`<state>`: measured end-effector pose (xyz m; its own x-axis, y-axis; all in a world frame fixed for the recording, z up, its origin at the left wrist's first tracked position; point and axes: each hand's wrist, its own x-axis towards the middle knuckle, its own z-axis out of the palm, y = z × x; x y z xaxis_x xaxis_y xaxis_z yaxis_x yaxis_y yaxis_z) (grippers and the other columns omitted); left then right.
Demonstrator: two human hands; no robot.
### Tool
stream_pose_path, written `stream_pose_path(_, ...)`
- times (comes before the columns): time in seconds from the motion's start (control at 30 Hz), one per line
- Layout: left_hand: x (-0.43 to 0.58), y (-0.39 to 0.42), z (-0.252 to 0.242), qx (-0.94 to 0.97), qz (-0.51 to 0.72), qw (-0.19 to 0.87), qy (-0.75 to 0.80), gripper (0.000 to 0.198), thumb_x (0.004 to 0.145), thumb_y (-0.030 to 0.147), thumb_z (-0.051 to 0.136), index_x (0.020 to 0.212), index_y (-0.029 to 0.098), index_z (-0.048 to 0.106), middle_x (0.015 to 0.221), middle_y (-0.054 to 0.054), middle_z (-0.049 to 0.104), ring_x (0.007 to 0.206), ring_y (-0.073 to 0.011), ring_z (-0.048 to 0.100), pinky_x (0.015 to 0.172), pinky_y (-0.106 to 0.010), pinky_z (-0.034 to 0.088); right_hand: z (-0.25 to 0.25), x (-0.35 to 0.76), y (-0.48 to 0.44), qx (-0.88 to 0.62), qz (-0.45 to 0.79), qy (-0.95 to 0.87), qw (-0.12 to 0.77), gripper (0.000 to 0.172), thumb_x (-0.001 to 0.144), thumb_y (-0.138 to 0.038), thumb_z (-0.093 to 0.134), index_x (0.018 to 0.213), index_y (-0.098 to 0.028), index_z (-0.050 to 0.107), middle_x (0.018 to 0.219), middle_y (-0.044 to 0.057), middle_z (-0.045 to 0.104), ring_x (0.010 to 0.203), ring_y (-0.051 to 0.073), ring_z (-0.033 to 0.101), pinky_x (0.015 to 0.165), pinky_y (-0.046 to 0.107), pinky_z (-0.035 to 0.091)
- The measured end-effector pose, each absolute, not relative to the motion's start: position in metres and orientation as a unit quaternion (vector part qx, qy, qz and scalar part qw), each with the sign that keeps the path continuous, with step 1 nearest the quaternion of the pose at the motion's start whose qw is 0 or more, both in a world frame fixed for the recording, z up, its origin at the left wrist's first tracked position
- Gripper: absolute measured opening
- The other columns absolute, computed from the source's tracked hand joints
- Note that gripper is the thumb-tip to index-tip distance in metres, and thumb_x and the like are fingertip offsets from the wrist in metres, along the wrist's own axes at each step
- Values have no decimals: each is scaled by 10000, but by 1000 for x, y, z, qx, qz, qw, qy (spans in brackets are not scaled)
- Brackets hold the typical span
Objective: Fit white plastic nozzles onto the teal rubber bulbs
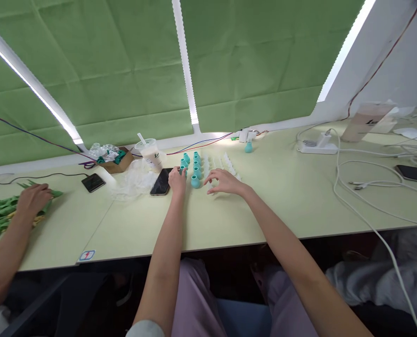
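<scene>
Small teal, round pot-like pieces with open tops stand in two columns on the table, among them a front one (pixel 195 181) between my hands. My left hand (pixel 177 181) is closed around the side of the nearest teal piece (pixel 182 169) of the left column, its fingers partly hidden. Just right of the columns, my right hand (pixel 226 181) hovers with fingers curved and apart, holding nothing. Thin white jagged pieces (pixel 217 162) lie in rows behind it, partly covered by the hand. Farther back stands a single teal piece (pixel 248 147) with a white top.
A black phone (pixel 160 182) lies beside my left hand, near a lidded drink cup (pixel 151 153) and clear plastic bags (pixel 133 180). A cardboard box (pixel 119 161) sits behind. To the right are a power strip (pixel 319 146) and white cables. At left, another person's hand (pixel 34 202) touches green pieces.
</scene>
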<state>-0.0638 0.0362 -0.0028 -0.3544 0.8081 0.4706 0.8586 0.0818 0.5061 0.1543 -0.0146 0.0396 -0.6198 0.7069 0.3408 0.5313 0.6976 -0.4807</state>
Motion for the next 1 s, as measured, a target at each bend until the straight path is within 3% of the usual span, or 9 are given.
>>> stream_pose_path(0.27,-70,38,-3,-539,-375,-11,-754,315,844,387,516,1067,183,602,1058,-112,649,983,-236,591,819,-321,434,47,157,-15,-353,209,-829,380,247,734,-435,671,882,-240,708,816,13,626,750,140,485,695,255,365)
stream_pose_path(0.4,-72,36,3,-525,-393,43,-754,423,814,487,531,1100,183,596,1084,-128,608,1057,-268,547,824,-344,443,46,162,-7,-372,224,-783,445,238,806,-423,571,881,-239,703,809,4,652,685,128,493,661,244,378)
stream_pose_path(0.47,-72,35,6,-502,-422,84,-751,503,819,543,488,1164,183,557,1156,-146,560,1097,-285,521,814,-354,449,48,169,6,-409,234,-719,512,268,839,-399,499,947,-233,680,856,7,660,694,130,523,661,240,400)
stream_pose_path(0.57,-69,32,12,-486,-473,105,-727,471,894,518,334,1170,191,530,1129,-129,555,1079,-267,527,818,-359,447,53,193,41,-518,181,-580,603,313,860,-315,404,1059,-202,617,960,41,648,772,150,564,720,257,430)
stream_pose_path(0.63,-67,30,15,-475,-496,105,-719,445,918,481,276,1143,196,534,1120,-127,552,1058,-262,532,812,-366,446,55,216,69,-609,122,-514,592,333,842,-266,416,1130,-185,563,1046,68,623,865,176,565,797,295,432)
stream_pose_path(0.77,-65,29,18,-466,-517,106,-710,419,928,444,259,1086,188,550,1096,-129,552,1007,-254,548,789,-363,446,51,259,122,-706,45,-540,456,556,773,-266,577,1300,-201,413,1286,138,484,1172,268,436,893,362,414)
stream_pose_path(0.9,-67,34,13,-492,-519,111,-690,392,930,431,272,1041,188,560,1063,-111,559,936,-224,565,792,-345,444,37,277,160,-725,48,-568,386,538,824,-237,523,1341,-236,376,1294,143,496,1180,297,443,865,391,414)
stream_pose_path(1.0,-68,38,8,-503,-516,108,-684,380,932,425,278,1027,192,563,1066,-100,558,899,-208,572,770,-331,443,29,279,174,-723,41,-584,368,400,844,-185,476,1240,-233,491,1161,134,597,1083,278,531,843,382,411)
